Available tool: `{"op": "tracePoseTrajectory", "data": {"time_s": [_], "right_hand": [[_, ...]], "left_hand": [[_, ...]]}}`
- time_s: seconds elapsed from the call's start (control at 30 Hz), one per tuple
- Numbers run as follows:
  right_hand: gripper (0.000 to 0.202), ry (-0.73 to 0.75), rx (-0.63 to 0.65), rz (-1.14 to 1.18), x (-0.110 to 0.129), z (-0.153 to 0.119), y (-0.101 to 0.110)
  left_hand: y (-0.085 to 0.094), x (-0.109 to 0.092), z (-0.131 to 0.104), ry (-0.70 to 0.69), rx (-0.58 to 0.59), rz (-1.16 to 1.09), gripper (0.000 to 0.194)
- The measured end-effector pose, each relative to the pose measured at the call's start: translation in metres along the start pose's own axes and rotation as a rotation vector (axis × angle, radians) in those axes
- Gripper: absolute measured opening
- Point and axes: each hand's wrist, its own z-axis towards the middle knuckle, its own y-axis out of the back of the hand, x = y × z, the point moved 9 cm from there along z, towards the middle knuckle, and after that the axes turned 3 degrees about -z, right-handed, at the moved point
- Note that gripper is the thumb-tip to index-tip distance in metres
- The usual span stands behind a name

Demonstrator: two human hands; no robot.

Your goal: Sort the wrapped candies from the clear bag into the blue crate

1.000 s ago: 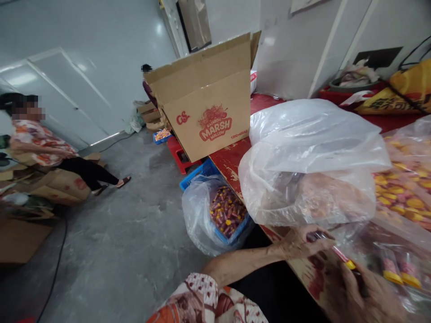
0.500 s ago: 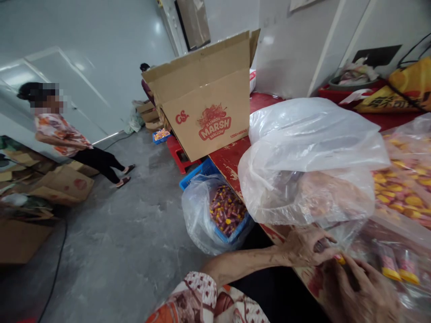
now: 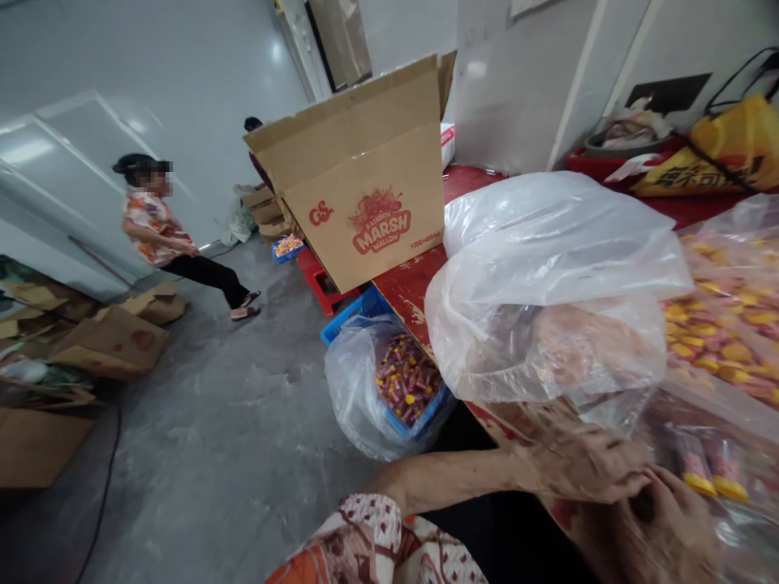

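My left hand is closed, its fingers curled over at the edge of the red table. My right hand meets it, with fingers bent and pressed against the left fingertips. A small yellow-capped tube showed between them a moment ago; the fingers cover that spot now. Just right of my hands, two clear tubes with pink print and yellow caps lie side by side on clear plastic. Beyond my hands sits a large translucent plastic bag. Many more yellow-capped tubes lie under clear film at the right.
A cardboard carton printed "Marsh Mallow" stands at the table's far end. Below the edge is a bag-lined blue crate full of small tubes. A person walks at the left, near cardboard boxes. A yellow bag lies at the back right.
My left hand has moved right and closed over, so the tube seen between my hands is hidden. The person at the left has stepped to the right. The view has shifted slightly.
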Motion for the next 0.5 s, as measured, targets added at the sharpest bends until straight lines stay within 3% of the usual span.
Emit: {"op": "tracePoseTrajectory", "data": {"time_s": [0.2,0.37,0.5], "right_hand": [[0.043,-0.038,-0.019,0.01,-0.004,-0.004,0.003],[0.039,-0.045,-0.037,0.015,0.0,-0.001,0.003],[0.041,-0.007,-0.077,-0.023,0.011,0.003,0.01]], "left_hand": [[-0.007,-0.005,0.013,-0.001,0.064,0.101,0.018],[-0.005,0.002,0.012,0.039,0.074,-0.071,0.005],[-0.004,0.012,0.006,0.094,0.073,-0.241,0.022]]}}
